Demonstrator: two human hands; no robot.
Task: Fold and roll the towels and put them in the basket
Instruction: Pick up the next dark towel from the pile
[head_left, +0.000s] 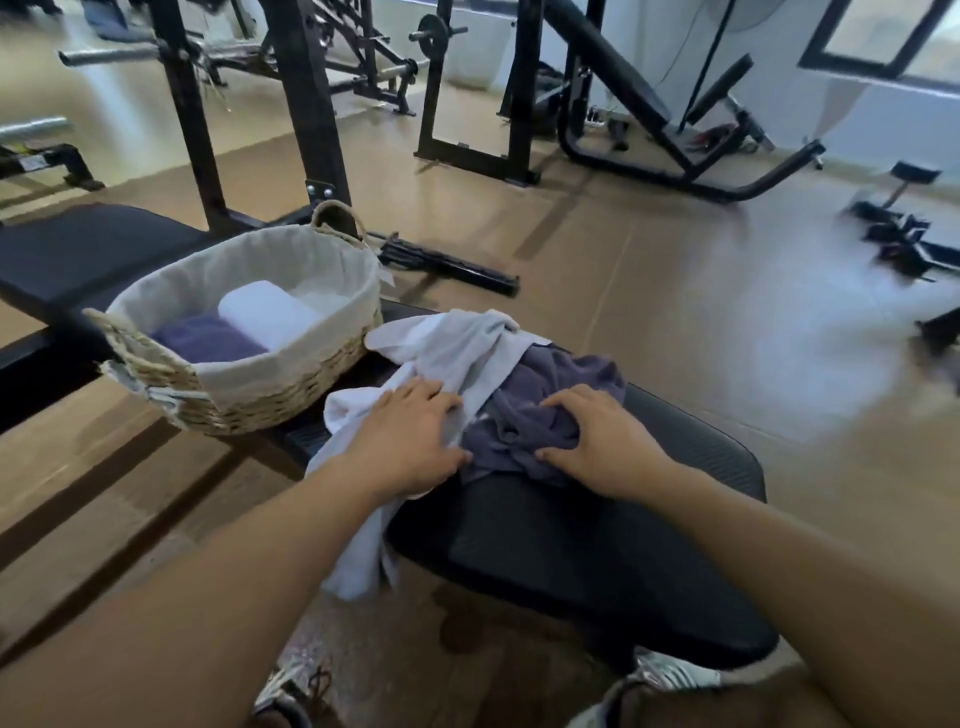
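A woven basket (270, 384) with a cloth liner stands on the black bench, left of centre. Inside it lie a rolled white towel (265, 312) and a rolled purple towel (208, 340). To its right a crumpled white towel (457, 343) and a crumpled purple towel (545, 400) lie heaped on the bench pad (571, 535); part of the white one hangs over the bench's left edge. My left hand (410, 436) rests on the white towel, fingers spread. My right hand (602, 441) is on the purple towel, fingers curled into its folds.
Gym floor all around. A second black bench pad (88, 249) stretches to the left behind the basket. Black rack uprights (311, 114) and an incline machine (649, 104) stand at the back. A black bar (452, 267) lies on the floor beyond the basket. My shoes show at the bottom.
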